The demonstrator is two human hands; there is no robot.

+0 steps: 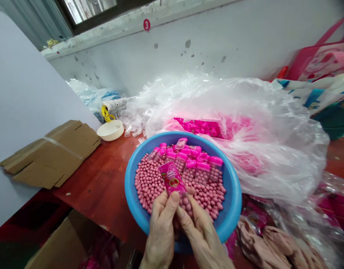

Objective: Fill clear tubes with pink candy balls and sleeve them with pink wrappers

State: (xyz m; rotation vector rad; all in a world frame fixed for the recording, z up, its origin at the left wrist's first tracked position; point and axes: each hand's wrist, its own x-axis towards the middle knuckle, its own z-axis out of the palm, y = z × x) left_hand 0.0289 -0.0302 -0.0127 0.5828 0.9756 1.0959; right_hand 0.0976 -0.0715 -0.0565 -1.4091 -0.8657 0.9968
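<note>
Head | left hand (161, 233), right hand (202, 233) pinch glossy packet (172, 179) | bowl (130, 186) (smooth balls (149, 183))

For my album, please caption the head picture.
Two hands hold a pink packet over a blue basin of pink balls.

I see a plain blue basin (130, 183) filled with dusty-pink balls (149, 183). On my screen the little bottles (202, 172) are clear, topped with hot-pink caps (216, 161). The packet (172, 177) shows me magenta with paler pink swirls and a round yellow-and-red emblem; its lower part is see-through, with pink balls showing. The tabletop (104, 183) looks red-brown to me, the cardboard (54, 153) tan with one pale stripe of tape. I make out a cream dish (110, 131), a bright yellow loop (106, 113), a milky-clear plastic bag (289, 149) tinted pink in places, a pale grey wall (216, 48) blotched darker grey, and a red disc (146, 24) bearing a white "3".
</note>
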